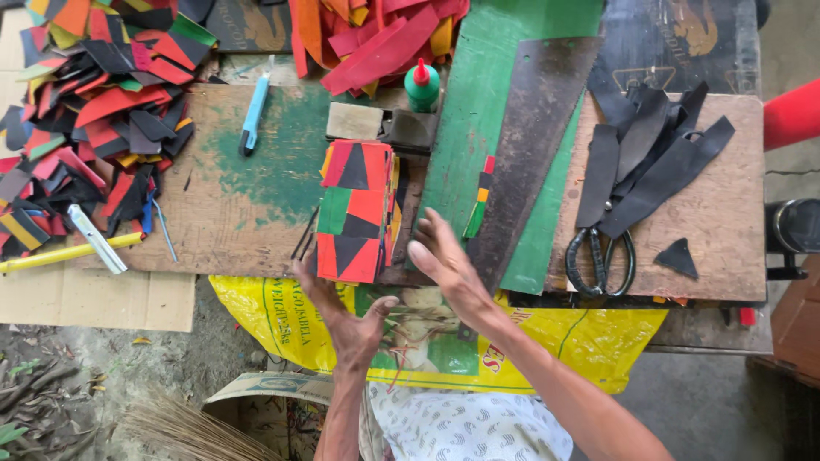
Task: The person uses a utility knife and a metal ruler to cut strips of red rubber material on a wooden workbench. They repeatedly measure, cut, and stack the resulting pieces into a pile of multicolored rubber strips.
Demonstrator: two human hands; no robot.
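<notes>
Far left, a heap of scraps (94, 102) in red, black, orange and green is sitting on the bench (231, 213), a blue knife (254, 111) lying just right of it, within reach. The left hand (346, 320) is hovering at the near edge, fingers apart, gripping nothing, its fingertips by the near corner of the patchwork panel (354, 213) lying flat mid-bench. The right hand (448, 269) is spreading open just right of the panel, empty too. Further right, scissors (600, 260) are lying half hidden under black strips (649, 158).

Scrap pile (94, 102) cut by left edge; scissors (600, 256) blades hidden under black strips (649, 162); left hand (346, 320) motion-blurred.
</notes>
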